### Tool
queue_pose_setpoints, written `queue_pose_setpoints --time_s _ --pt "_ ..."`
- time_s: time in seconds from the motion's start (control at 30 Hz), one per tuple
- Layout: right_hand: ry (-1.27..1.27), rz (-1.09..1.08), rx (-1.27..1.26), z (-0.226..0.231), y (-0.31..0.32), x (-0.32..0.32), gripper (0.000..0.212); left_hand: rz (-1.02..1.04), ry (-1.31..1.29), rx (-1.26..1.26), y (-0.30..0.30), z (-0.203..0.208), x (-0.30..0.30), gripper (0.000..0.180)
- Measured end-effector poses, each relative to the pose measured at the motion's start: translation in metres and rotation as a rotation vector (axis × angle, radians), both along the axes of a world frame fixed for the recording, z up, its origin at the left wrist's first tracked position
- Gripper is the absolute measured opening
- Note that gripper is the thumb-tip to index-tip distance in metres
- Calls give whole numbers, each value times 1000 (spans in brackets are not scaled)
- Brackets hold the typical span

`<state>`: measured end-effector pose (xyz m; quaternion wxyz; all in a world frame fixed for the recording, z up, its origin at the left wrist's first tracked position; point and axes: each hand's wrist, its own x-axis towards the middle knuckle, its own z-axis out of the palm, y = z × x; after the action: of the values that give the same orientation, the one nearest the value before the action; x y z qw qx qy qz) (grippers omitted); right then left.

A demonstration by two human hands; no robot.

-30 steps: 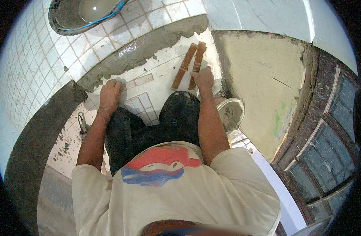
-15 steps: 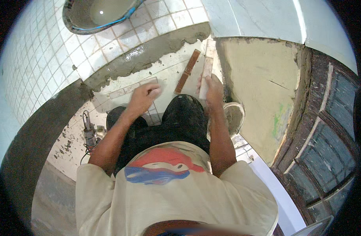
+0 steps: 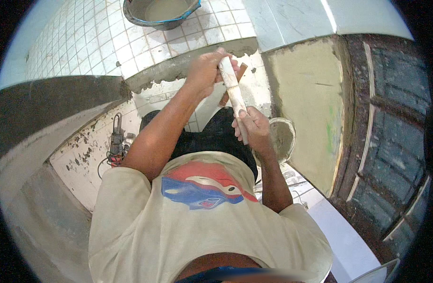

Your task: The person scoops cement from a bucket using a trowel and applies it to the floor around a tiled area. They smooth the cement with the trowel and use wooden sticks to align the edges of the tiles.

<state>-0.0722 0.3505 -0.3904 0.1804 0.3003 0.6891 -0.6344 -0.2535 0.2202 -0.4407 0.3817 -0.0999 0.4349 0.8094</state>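
Note:
Both hands hold a narrow, off-white tile strip (image 3: 234, 90) above my knees, slanting from far left to near right. A seam or line crosses it about midway, and its face is smudged. My left hand (image 3: 203, 70) is closed on the far end, fingertips showing beyond the edge. Around the near end, my right hand (image 3: 255, 128) is closed with the thumb on top. Below the strip, partly hidden by it, a reddish-brown strip (image 3: 224, 98) lies on the pale floor. Several pale tile strips (image 3: 158, 97) lie beyond my left knee.
Ahead, a dark basin (image 3: 165, 22) of greyish liquid stands on the white tiled surface (image 3: 131, 45), whose near edge carries grey mortar (image 3: 155, 76). A round bucket (image 3: 283, 137) is right of my knee. A corded power tool (image 3: 116, 141) stands left. A dark panelled door (image 3: 391, 113) is at right.
My left hand has moved forward and right and taken the strip's far end. The strip is tilted the other way, its near end drawn toward me in my right hand. My view has shifted.

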Motion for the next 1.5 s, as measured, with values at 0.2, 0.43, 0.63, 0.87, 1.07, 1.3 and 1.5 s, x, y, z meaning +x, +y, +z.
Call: queue_pose_setpoints --time_s 0.2,0.43,0.63,0.87,1.07,1.3,1.5 --pt "159 233 645 18 7 33 34 -183 62 74 -25 38 75 46" --pt "864 481 1183 39 -49 54 93 114 23 130 -34 75 149 50" --pt "569 285 1392 2 6 122 101 266 334 131 -84 98 160 54" --pt "1025 485 1114 61 -85 100 82 267 302 160 -87 109 176 51" --pt "799 387 1531 38 -20 113 49 253 317 81 -121 97 163 54" --pt "538 462 873 55 -88 84 26 488 402 107 -60 67 175 46" --pt "534 638 783 18 -89 108 28 763 553 -324 -73 13 155 65"
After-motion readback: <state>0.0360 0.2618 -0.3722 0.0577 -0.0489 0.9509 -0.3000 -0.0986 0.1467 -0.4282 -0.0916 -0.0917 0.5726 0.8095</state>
